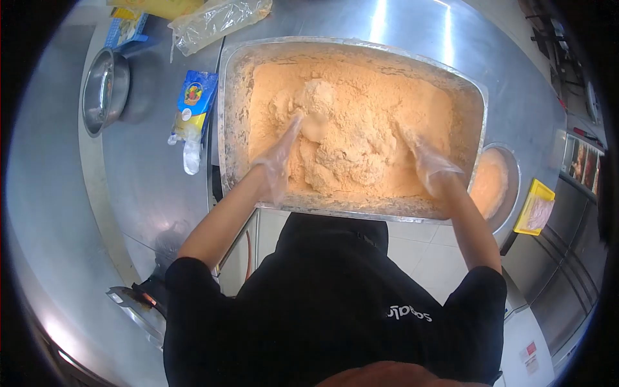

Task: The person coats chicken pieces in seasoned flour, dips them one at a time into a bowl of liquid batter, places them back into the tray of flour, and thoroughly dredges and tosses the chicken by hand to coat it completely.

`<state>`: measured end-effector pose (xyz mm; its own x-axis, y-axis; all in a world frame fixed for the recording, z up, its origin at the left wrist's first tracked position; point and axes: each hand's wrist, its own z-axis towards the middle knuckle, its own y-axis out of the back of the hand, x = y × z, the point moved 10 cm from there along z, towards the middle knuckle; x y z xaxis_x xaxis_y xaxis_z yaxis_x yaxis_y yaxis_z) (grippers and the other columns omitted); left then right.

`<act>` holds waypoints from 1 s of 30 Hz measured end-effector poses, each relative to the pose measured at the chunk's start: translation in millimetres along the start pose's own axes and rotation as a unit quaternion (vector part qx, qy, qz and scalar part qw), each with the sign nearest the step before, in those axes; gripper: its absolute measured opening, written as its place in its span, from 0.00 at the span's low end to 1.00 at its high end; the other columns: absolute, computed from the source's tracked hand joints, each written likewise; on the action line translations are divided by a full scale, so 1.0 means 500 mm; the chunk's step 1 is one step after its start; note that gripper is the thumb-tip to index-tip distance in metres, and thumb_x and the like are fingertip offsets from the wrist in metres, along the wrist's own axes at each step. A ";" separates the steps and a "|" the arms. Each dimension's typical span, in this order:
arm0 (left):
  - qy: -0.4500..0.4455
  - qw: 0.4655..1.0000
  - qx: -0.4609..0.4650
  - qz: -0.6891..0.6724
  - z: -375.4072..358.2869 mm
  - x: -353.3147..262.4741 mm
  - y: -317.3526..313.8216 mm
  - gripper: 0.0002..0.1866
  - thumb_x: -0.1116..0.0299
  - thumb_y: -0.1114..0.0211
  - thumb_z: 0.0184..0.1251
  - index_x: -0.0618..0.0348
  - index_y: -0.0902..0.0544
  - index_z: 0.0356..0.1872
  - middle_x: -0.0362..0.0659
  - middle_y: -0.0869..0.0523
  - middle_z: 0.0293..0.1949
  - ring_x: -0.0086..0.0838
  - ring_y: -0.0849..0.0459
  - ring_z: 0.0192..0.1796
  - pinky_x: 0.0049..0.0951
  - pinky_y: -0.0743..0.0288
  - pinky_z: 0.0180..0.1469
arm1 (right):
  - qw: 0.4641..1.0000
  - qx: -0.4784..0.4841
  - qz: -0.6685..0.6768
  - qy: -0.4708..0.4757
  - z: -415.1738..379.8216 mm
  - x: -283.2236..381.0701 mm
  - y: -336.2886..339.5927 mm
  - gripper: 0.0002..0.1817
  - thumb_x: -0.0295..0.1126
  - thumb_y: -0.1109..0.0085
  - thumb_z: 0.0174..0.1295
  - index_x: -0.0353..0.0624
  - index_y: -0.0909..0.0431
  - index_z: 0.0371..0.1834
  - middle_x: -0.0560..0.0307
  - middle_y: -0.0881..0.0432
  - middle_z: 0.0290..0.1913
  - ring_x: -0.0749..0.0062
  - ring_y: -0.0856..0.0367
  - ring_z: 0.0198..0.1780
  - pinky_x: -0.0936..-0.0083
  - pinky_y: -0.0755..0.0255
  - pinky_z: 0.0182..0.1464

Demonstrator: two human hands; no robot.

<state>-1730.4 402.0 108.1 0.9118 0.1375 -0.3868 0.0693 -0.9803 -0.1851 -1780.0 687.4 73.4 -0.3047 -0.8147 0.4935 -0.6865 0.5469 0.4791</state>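
L hand [278,161] & R hand [427,161], clear-plastic-gloved, seem mid-mix in clumpy pale-orange powder [354,151], rectangular metal tray [224,122], can't tell grips w/ fingertips obscured; lifting any likely needs cupping.

I count one large metal tub [224,129]. Coated lumps [351,155] inside it: several, exact number indeterminable. Round metal bowls: two, one on my left [122,87], one on my right [513,187]. Blue-and-yellow packets: one [195,97]. Clear plastic bags: one [219,24]. Blue baskets: one [124,32]. Yellow trays: one [547,190]. Hands: two, my left hand [280,155] and right hand [425,155], both gloved.
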 end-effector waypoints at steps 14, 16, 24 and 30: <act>-0.027 0.944 0.233 0.233 0.150 -0.032 -0.156 0.32 0.50 0.59 0.81 0.52 0.47 0.79 0.44 0.44 0.79 0.38 0.48 0.81 0.49 0.55 0.81 | 0.919 -0.028 0.374 -0.118 0.066 0.009 0.012 0.32 0.49 0.55 0.76 0.51 0.44 0.79 0.51 0.44 0.80 0.61 0.46 0.80 0.62 0.47 0.78; -0.071 0.914 0.168 0.362 0.136 -0.057 -0.138 0.31 0.47 0.54 0.78 0.51 0.39 0.75 0.46 0.35 0.73 0.39 0.40 0.76 0.47 0.47 0.78 | 0.959 -0.037 0.281 -0.023 0.024 0.069 0.082 0.33 0.50 0.50 0.75 0.51 0.43 0.79 0.49 0.41 0.79 0.58 0.42 0.78 0.60 0.43 0.76; -0.157 0.863 -0.054 0.478 0.067 -0.179 0.111 0.42 0.36 0.41 0.65 0.47 0.35 0.76 0.57 0.26 0.69 0.47 0.30 0.73 0.39 0.35 0.72 | 0.986 -0.040 0.129 0.093 -0.009 0.238 0.110 0.42 0.57 0.39 0.65 0.43 0.38 0.76 0.43 0.30 0.72 0.49 0.34 0.74 0.59 0.37 0.74; -0.183 0.963 -0.060 0.189 0.174 -0.255 0.047 0.49 0.27 0.54 0.67 0.49 0.48 0.80 0.50 0.52 0.81 0.41 0.55 0.83 0.52 0.54 0.80 | 0.970 -0.041 0.236 -0.037 0.121 0.169 0.105 0.36 0.56 0.50 0.72 0.55 0.43 0.79 0.48 0.42 0.79 0.53 0.41 0.77 0.57 0.39 0.74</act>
<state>-1880.1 373.6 74.3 0.6792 -0.2131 -0.7024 -0.1738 -0.9764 0.1282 -1881.9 635.7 96.3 -0.6213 -0.4791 0.6200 -0.4043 0.8738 0.2700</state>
